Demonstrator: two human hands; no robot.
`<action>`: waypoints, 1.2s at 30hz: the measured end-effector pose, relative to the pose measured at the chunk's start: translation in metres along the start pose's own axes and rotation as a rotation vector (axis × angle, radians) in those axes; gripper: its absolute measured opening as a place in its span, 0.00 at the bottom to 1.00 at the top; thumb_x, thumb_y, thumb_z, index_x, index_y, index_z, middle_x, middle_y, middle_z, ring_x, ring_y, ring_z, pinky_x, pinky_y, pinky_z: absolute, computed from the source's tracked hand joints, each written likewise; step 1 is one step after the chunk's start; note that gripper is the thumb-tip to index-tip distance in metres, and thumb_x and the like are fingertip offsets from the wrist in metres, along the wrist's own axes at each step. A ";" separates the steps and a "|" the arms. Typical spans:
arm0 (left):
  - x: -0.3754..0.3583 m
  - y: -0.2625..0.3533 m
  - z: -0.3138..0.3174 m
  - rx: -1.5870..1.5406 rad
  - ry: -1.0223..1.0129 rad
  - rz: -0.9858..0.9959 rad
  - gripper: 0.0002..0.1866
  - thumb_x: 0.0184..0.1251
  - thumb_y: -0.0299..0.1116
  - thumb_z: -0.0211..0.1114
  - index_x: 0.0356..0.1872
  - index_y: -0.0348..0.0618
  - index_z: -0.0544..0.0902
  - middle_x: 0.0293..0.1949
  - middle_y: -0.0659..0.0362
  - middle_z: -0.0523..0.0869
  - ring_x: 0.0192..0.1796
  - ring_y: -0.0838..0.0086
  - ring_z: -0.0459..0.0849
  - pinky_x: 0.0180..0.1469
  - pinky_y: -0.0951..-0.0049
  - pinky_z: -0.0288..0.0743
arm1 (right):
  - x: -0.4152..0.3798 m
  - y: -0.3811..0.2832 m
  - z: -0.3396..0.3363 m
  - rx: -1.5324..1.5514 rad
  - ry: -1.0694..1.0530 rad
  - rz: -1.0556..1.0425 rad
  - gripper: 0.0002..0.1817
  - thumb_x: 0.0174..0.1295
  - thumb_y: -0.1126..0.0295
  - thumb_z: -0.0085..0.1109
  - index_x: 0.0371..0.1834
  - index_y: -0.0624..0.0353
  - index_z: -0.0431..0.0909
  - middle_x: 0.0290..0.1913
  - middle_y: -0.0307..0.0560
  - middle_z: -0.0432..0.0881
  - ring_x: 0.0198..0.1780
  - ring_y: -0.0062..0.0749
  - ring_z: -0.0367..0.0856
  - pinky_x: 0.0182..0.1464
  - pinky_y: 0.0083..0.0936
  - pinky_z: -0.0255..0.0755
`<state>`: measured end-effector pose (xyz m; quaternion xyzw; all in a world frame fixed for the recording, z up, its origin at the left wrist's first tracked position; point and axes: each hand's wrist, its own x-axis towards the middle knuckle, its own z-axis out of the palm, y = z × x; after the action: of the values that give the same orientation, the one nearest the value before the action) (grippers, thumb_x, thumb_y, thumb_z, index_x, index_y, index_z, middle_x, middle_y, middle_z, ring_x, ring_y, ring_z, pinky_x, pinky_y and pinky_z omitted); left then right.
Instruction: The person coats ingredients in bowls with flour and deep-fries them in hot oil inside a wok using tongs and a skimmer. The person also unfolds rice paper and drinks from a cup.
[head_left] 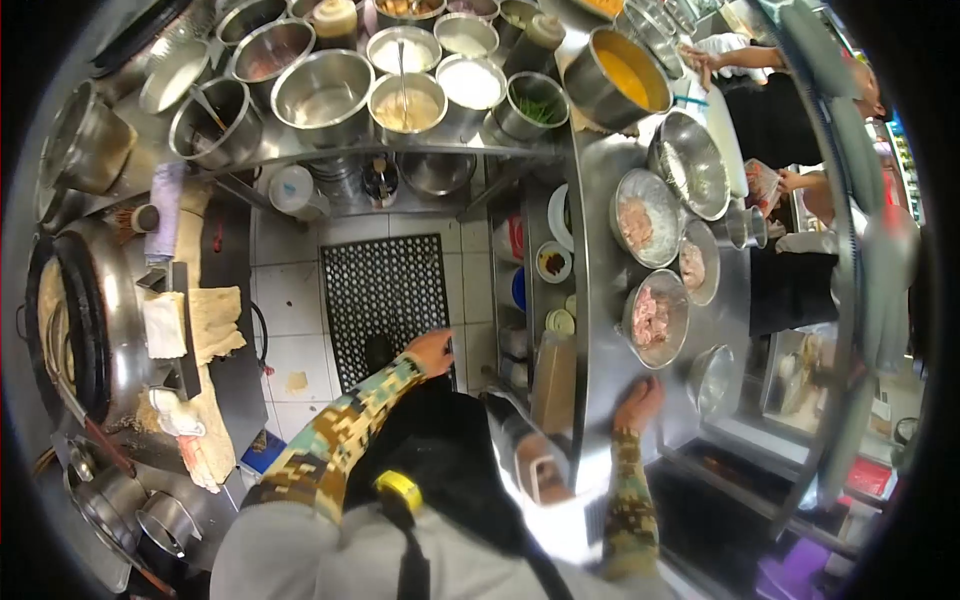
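Observation:
My left hand [430,352] hangs in the air over the black floor mat, with fingers loosely bent and nothing visible in it. My right hand [640,403] is at the steel counter [600,330], its fingers stretched toward the near rim of a metal bowl of raw pink meat [652,318]. Whether the fingertips touch that rim is hard to tell. Beyond it are a bowl with meat and white powder [648,217] and another bowl of pale meat [697,262]. A smaller metal bowl [711,380] sits right of my right hand.
A wok [75,320] and folded cloths [213,325] line the left side. Several metal pots and bowls, including a pot of orange liquid [630,75], crowd the far counter. A perforated mat [385,290] covers floor tiles. Co-workers' arms [745,58] show at the right.

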<state>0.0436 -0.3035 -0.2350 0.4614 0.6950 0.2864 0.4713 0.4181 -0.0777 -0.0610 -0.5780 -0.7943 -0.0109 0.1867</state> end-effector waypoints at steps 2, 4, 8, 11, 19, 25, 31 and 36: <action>0.044 0.034 0.010 0.110 0.003 0.141 0.31 0.60 0.37 0.63 0.64 0.34 0.68 0.57 0.41 0.78 0.60 0.48 0.76 0.63 0.57 0.70 | -0.003 -0.004 0.006 -0.016 0.028 0.041 0.21 0.72 0.64 0.46 0.59 0.69 0.71 0.58 0.63 0.75 0.59 0.56 0.71 0.63 0.45 0.63; 0.093 0.067 0.023 0.075 -0.029 0.182 0.30 0.59 0.35 0.63 0.63 0.33 0.69 0.56 0.41 0.78 0.60 0.48 0.76 0.63 0.56 0.70 | -0.001 -0.015 -0.001 -0.042 0.007 0.032 0.21 0.72 0.63 0.45 0.59 0.69 0.72 0.59 0.64 0.74 0.60 0.57 0.71 0.64 0.45 0.62; 0.169 0.141 0.046 0.089 -0.086 0.246 0.30 0.57 0.38 0.66 0.61 0.35 0.72 0.53 0.39 0.79 0.56 0.47 0.79 0.61 0.56 0.72 | 0.002 -0.015 -0.001 -0.069 0.004 0.055 0.20 0.72 0.64 0.46 0.59 0.69 0.72 0.63 0.65 0.71 0.63 0.59 0.68 0.66 0.46 0.59; 0.217 0.157 0.077 0.276 -0.196 0.317 0.28 0.58 0.38 0.66 0.58 0.34 0.73 0.55 0.39 0.77 0.57 0.48 0.78 0.58 0.56 0.73 | 0.003 -0.019 -0.002 -0.044 -0.004 0.065 0.19 0.72 0.65 0.47 0.58 0.69 0.72 0.63 0.67 0.70 0.61 0.61 0.69 0.65 0.48 0.61; 0.251 0.143 0.127 0.331 -0.256 0.406 0.31 0.55 0.39 0.68 0.59 0.35 0.73 0.55 0.41 0.77 0.58 0.48 0.77 0.59 0.55 0.72 | 0.006 -0.021 0.000 -0.064 0.020 0.049 0.20 0.73 0.65 0.45 0.60 0.70 0.71 0.62 0.67 0.70 0.62 0.61 0.69 0.65 0.47 0.63; 0.244 0.122 0.138 0.333 -0.300 0.432 0.32 0.52 0.39 0.69 0.59 0.37 0.73 0.56 0.41 0.77 0.58 0.48 0.77 0.59 0.55 0.71 | -0.007 -0.002 0.004 -0.118 0.007 -0.007 0.25 0.72 0.61 0.49 0.65 0.68 0.67 0.64 0.66 0.68 0.64 0.58 0.68 0.65 0.48 0.63; 0.246 0.117 0.145 0.322 -0.314 0.444 0.34 0.49 0.40 0.71 0.59 0.38 0.73 0.56 0.42 0.77 0.59 0.49 0.76 0.60 0.54 0.71 | -0.011 0.003 0.004 0.004 0.004 0.035 0.32 0.64 0.63 0.58 0.69 0.67 0.61 0.64 0.66 0.67 0.64 0.58 0.67 0.63 0.48 0.64; 0.244 0.115 0.138 0.306 -0.300 0.457 0.36 0.47 0.40 0.72 0.60 0.39 0.73 0.57 0.43 0.77 0.59 0.49 0.76 0.61 0.54 0.70 | -0.007 0.006 0.009 -0.131 0.091 -0.134 0.31 0.57 0.68 0.62 0.63 0.68 0.67 0.58 0.64 0.73 0.58 0.56 0.74 0.58 0.42 0.70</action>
<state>0.1817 -0.0390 -0.2890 0.7084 0.5310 0.2058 0.4169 0.4226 -0.0798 -0.0723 -0.5335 -0.8194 -0.1016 0.1832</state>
